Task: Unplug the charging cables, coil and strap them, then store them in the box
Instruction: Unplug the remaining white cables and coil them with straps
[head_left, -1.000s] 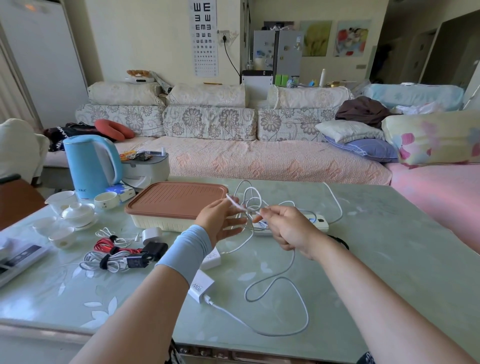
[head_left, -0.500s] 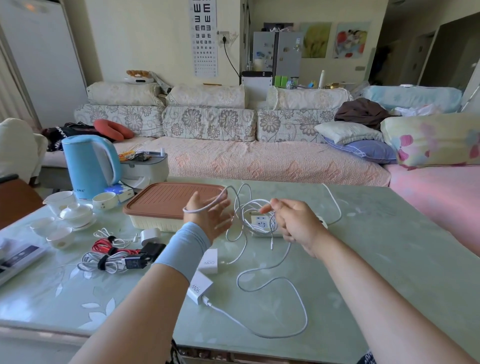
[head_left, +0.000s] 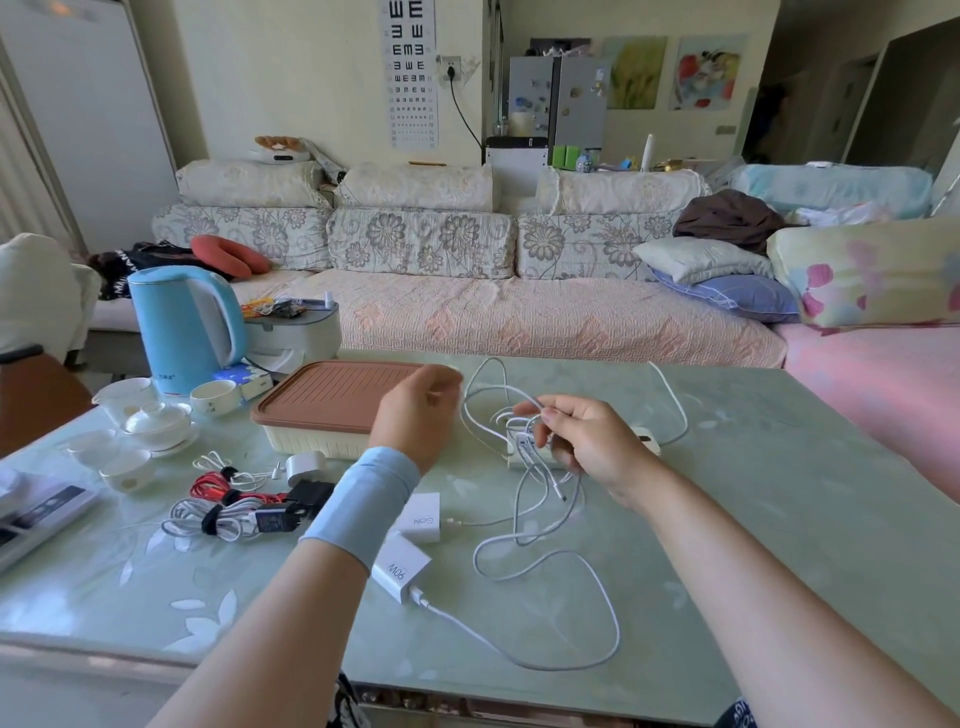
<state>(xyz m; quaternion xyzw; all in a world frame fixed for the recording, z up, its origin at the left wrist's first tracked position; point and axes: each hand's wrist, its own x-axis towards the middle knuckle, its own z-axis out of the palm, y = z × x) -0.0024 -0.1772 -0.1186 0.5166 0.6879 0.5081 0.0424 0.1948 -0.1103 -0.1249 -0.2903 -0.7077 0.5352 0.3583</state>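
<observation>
hands, two: right hand (head_left: 582, 441) pinches tangled white cable loops (head_left: 521, 506); left hand (head_left: 421, 415) loosely curled, empty, just before one lidded box (head_left: 332, 400); two white chargers (head_left: 421, 517) beneath left wrist, three strapped bundles (head_left: 218, 519) further left.

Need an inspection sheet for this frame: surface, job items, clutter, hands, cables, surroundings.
Surface: pale green table, glossy, floral pattern.
Job's things: box with its brown lid on; 90W charger and smaller white charger lying on the table; power strip partly hidden behind the right hand.
Clutter: blue kettle and tea set at far left.
Hands: right hand pinches cable strands above the strip; left hand hovers by the box's near right corner, fingers curled, grip unclear.
Cables: white cables loose and uncoiled, one plugged into each charger; strapped bundles lie at left.
Surroundings: sofa behind the table; eye chart on the wall.
</observation>
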